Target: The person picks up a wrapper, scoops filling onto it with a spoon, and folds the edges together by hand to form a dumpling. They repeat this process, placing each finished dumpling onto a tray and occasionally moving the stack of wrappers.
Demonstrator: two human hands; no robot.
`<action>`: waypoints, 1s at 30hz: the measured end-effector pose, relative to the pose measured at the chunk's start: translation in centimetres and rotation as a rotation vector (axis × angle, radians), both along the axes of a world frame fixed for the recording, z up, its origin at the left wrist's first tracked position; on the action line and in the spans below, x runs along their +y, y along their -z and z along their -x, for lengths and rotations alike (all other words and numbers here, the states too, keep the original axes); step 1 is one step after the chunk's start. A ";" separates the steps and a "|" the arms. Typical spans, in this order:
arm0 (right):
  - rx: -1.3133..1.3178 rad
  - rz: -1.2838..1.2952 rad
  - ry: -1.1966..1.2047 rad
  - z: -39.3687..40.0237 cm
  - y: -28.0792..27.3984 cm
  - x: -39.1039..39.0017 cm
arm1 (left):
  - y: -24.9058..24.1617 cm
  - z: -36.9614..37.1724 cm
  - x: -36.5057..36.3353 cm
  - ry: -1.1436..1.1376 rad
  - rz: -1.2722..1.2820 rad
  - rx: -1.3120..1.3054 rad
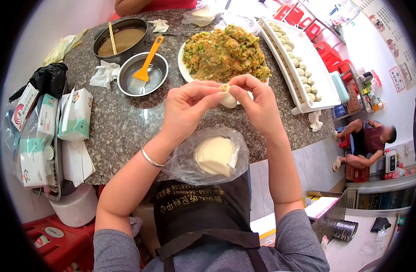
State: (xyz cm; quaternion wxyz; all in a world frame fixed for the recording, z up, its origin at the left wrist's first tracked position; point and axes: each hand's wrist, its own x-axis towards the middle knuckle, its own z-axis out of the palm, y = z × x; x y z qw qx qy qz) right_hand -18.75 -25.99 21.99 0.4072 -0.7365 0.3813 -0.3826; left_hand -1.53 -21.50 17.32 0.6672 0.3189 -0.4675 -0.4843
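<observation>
Between the fingertips of my left hand (pixel 185 106) and my right hand (pixel 257 102) is a filled dumpling (pixel 228 99), its pale wrapper gathered upward with a bit of filling showing at the top. Both hands are closed in a pinch on its rim, above the near edge of the plate. Just beyond them, a white plate (pixel 184 67) carries a large heap of chopped filling (pixel 226 51). Below my wrists, a stack of pale dough wrappers (pixel 215 155) lies in a clear plastic bag (pixel 241 141) at the table's near edge.
A metal bowl (pixel 161 85) with an orange brush (pixel 144 67) stands left, near a dark round pan (pixel 141 41) with chopsticks. Right is a white tray (pixel 303 109) with rows of dumplings (pixel 301 68). Tissue boxes (pixel 76 113) line the left edge. A person (pixel 368 147) sits at far right.
</observation>
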 end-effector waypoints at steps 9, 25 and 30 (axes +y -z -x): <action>0.082 0.236 0.057 -0.5 0.3 0.7 | -0.1 -0.1 0.2 -0.028 -0.015 -0.029; 0.065 0.133 0.059 -0.3 0.1 0.5 | -0.5 0.0 0.3 -0.014 0.007 -0.113; 0.081 0.213 0.062 -0.5 0.4 0.7 | -0.5 -0.2 0.4 -0.063 -0.088 -0.177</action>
